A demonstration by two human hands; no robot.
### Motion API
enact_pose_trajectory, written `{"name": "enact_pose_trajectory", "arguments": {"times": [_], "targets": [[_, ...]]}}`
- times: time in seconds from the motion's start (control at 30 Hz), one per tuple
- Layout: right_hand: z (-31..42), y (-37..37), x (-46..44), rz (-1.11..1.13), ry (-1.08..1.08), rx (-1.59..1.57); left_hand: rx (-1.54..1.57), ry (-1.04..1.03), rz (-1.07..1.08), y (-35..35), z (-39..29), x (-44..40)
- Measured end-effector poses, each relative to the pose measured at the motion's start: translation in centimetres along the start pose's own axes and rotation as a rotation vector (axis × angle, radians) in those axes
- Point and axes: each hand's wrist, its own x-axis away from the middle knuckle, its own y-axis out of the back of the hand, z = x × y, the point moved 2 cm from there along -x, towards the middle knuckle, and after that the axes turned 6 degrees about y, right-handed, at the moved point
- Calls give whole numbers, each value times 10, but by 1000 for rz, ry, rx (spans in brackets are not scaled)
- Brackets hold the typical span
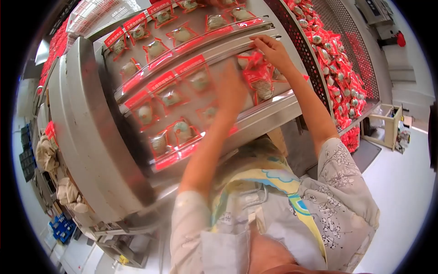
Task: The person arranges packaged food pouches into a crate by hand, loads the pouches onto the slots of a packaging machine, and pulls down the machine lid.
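My left hand (pixel 230 89) is smeared by motion above the metal bed of a packing machine, close to clear packets with red labels; its fingers cannot be made out. My right hand (pixel 274 54) is at the far metal bar, fingers bent and pressed together, and whatever is between them is hidden. Just below it lies a bunch of red-and-clear packets (pixel 262 86), heaped over one another. Left of my hands, a row of flat packets (pixel 171 97) lies on the bed, each with a pale, greenish, egg-shaped item inside. A second row (pixel 182 34) lies beyond the bar (pixel 200 46).
The machine's thick steel lid (pixel 86 128) stands at the left. On the right, a perforated metal bin (pixel 351 50) holds a large heap of red packets (pixel 331 59). A white plastic basket (pixel 98 16) sits at the back left. A small stand (pixel 385 125) is on the floor at right.
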Motion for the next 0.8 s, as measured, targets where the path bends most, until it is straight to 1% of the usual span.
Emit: {"name": "enact_pose_trajectory", "arguments": {"times": [0.03,0.07,0.1,0.13,0.2,0.27,0.3,0.33,0.37,0.43,0.5,0.53,0.6,0.63,0.73,0.77,0.8], "targets": [[-7,7,-3,53,-91,-108,53,144,72,-9,-6,0],[-14,13,-8,107,-177,-217,248,273,73,-29,1,1],[-17,16,-6,134,-241,-249,443,395,74,-58,20,4],[-19,19,-5,184,-228,-195,641,519,74,-71,23,6],[-21,27,0,279,-206,-80,654,677,107,-82,28,14],[-18,38,3,347,-212,-171,535,561,76,-83,27,12],[-20,42,3,380,-216,-220,408,373,29,-80,20,9],[-21,45,4,414,-221,-267,300,288,3,-78,13,8],[-19,49,5,437,-231,-195,191,207,-32,-76,6,7],[-38,45,4,518,-102,-50,10,237,-62,-44,-45,-4],[-34,41,0,573,6,137,50,205,-62,-39,-57,-10],[-31,38,1,550,28,226,72,192,-64,-37,-59,-12],[-22,31,-3,499,88,410,62,103,-25,-41,-40,-14],[-22,27,-6,409,124,420,57,56,-7,-38,-35,-19],[-16,25,-7,326,-73,315,-141,37,193,-25,-30,-40],[-21,24,-7,231,-19,225,-170,36,197,-21,-31,-45],[-29,21,-7,202,-56,126,-198,39,206,-11,-42,-50]]}}
